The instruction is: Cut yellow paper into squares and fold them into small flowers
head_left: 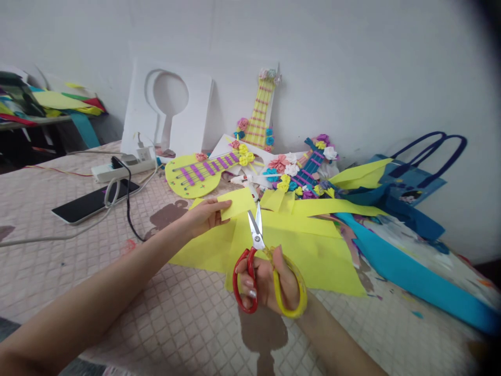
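Note:
Pinched between the thumb and fingers of my left hand (207,216) is a small yellow rectangle of craft sheet (237,202). My right hand (270,282) grips a pair of scissors (257,237) with one red and one yellow handle loop. The blades point up and away from me, slightly parted, just beside the lower right corner of the small rectangle; I cannot tell if they touch it. Beneath both hands lie larger yellow sheets (297,256) spread over the tablecloth. More small yellow pieces (277,201) lie just behind the scissors' tips.
Behind stand a yellow guitar-shaped craft (195,175), flower-trimmed pieces (309,167) and a white board with a cut-out (195,115). Left are a phone (94,203), cables and a power strip (123,168). Right are a blue strip (418,271) and a blue bag (426,177).

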The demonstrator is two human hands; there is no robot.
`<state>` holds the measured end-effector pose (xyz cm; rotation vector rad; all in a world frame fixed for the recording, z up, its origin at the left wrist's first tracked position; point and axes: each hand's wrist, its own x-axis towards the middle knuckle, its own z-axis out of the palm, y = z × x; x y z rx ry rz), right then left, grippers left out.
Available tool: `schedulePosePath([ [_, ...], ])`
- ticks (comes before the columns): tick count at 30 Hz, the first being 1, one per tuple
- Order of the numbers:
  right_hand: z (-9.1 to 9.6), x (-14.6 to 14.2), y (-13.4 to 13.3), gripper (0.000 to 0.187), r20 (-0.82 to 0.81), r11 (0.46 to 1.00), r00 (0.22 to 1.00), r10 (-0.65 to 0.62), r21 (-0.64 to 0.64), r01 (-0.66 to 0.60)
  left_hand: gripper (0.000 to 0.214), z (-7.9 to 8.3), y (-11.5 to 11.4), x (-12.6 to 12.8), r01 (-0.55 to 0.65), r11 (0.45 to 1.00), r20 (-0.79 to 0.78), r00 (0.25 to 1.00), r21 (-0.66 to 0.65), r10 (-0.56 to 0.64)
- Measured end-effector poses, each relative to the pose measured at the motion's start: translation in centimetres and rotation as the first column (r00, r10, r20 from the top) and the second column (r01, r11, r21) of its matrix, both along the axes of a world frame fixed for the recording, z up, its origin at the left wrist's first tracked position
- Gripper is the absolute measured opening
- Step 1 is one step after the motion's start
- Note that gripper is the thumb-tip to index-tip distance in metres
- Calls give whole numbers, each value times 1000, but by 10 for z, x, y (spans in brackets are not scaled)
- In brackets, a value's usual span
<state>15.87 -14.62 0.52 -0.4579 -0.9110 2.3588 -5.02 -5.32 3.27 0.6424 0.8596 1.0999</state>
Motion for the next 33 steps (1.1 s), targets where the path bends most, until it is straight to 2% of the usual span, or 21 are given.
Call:
schedulePosePath([
  [4,2,-1,1,70,18,999,1000,-11,36,11,14,-1,-3,2,78,996,2,997,46,-78],
  [9,7,0,3,68,23,999,1000,-12,45,11,8,0,-7,4,154,983,-61,987,97,-148],
  [17,6,1,3,70,30,998,999,-29,56,27,11,2,-6,3,161,975,-121,982,152,-143],
  [33,7,2,2,66,-39,1000,999,-2,24,3,13,3,-5,0,203,969,-87,978,141,-192],
])
